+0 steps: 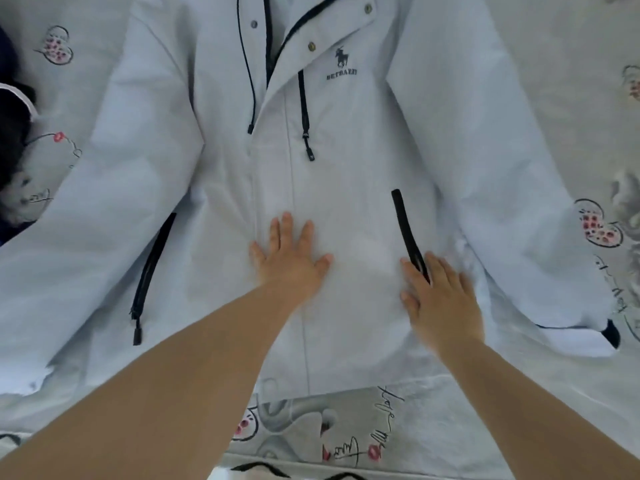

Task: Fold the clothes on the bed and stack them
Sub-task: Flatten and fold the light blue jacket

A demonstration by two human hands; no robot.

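Left hand (pixel 289 252) and right hand (pixel 438 299), both flat with fingers spread, pressing lower front of pale blue jacket (pixel 346 161) spread face-up, sleeves splayed, hem nearing patterned bedsheet (pixel 571 46) edge; dark garment (pixel 14 140) beyond jacket's left sleeve.

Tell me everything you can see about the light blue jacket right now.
The light blue jacket lies front-up and unfolded on the printed bedsheet, sleeves spread outward. Smooth woven-looking fabric, dark drawcords, metal snaps, dark zip pockets, a dark horse logo on the chest. The left hand and right hand press flat on its lower front.
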